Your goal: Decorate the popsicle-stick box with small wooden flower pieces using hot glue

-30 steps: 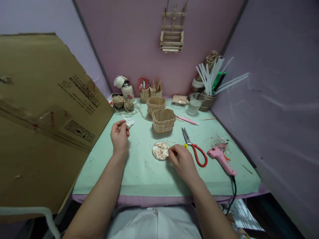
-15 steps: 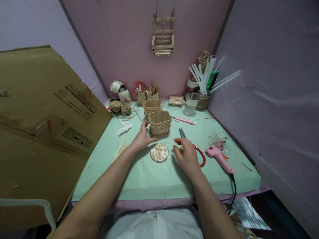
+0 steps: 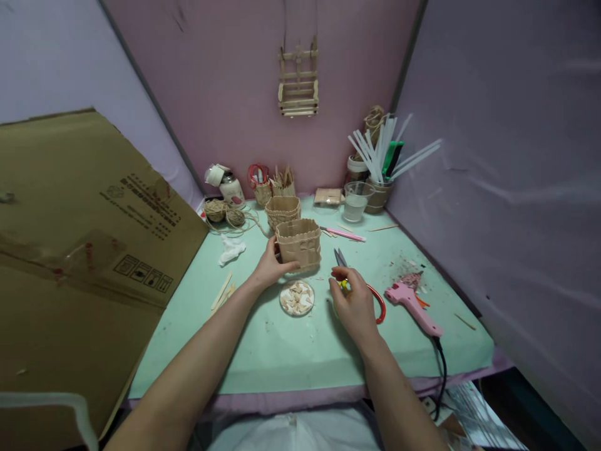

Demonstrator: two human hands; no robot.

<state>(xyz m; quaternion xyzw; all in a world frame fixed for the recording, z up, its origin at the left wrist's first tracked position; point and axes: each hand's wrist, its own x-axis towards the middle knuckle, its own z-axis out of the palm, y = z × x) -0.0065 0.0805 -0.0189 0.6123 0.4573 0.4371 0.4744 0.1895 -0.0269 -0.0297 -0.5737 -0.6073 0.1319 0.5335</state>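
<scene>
My left hand (image 3: 273,266) grips the front small woven basket (image 3: 300,245) at its lower left, thumb across the front and fingers along the side. The basket looks slightly tilted. My right hand (image 3: 354,300) is over the handles of red-and-yellow scissors (image 3: 378,305), its fingers loosely bent and apart, with nothing visible in them. Between my hands lies a round shallow dish (image 3: 297,298) of small wooden chips. A second woven basket (image 3: 282,205) stands just behind the first.
A pink glue gun (image 3: 416,307) with a black cord lies on the right near debris. At the back are twine balls (image 3: 216,210), a clear cup (image 3: 355,207) and a pot of white glue sticks (image 3: 377,195). A cardboard box (image 3: 94,269) flanks the left.
My left hand has closed onto the front basket, which has turned and tilted a little. My right hand stays over the scissors. The whole view has shifted slightly.
</scene>
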